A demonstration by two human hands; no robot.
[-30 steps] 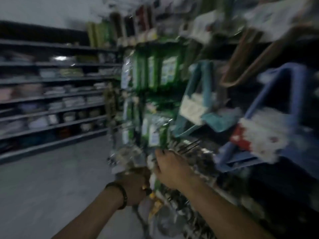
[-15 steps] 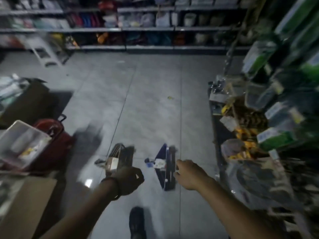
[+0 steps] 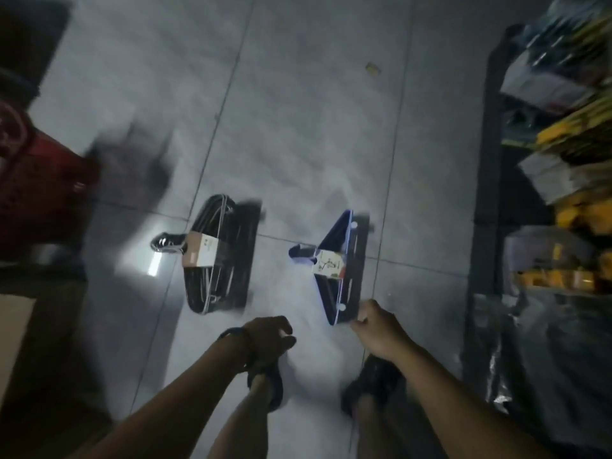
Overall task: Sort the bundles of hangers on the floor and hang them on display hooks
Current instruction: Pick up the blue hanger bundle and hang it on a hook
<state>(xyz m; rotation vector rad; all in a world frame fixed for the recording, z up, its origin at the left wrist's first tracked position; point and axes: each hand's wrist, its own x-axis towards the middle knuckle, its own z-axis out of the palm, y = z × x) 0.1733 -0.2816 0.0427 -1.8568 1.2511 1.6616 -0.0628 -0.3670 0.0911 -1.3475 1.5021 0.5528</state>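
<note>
- Black hanger bundle (image 3: 218, 256) flat on the floor (image 3: 298, 127), mid-aisle, tan paper label across it, hooks pointing to the left edge of the floor.
- Blue hanger bundle (image 3: 341, 260) flat on the floor just right of the black one, not touching it. It has a white label, its hooks also point left, and it lies closer to the rack-side edge.
- Left hand (image 3: 268, 336): above bare floor between the two bundles, on their near side. Fingers loosely curled, nothing in it. Dark wristband (image 3: 235, 336) on the wrist.
- Right hand (image 3: 377, 326): at the near corner of the blue bundle, fingers curled. Motion blur, so I can't tell if it's pinching the corner or just beside it.
- Dark shoes (image 3: 374, 382) on the floor under the forearms.
- Display rack (image 3: 490, 193) along the right edge of the floor, packed with yellow and clear-wrapped goods.
- Red container (image 3: 36, 193) at the left edge, cardboard box (image 3: 13, 336) nearer, at the lower-left corner.
- Small scrap (image 3: 372, 69) on the far floor.
</note>
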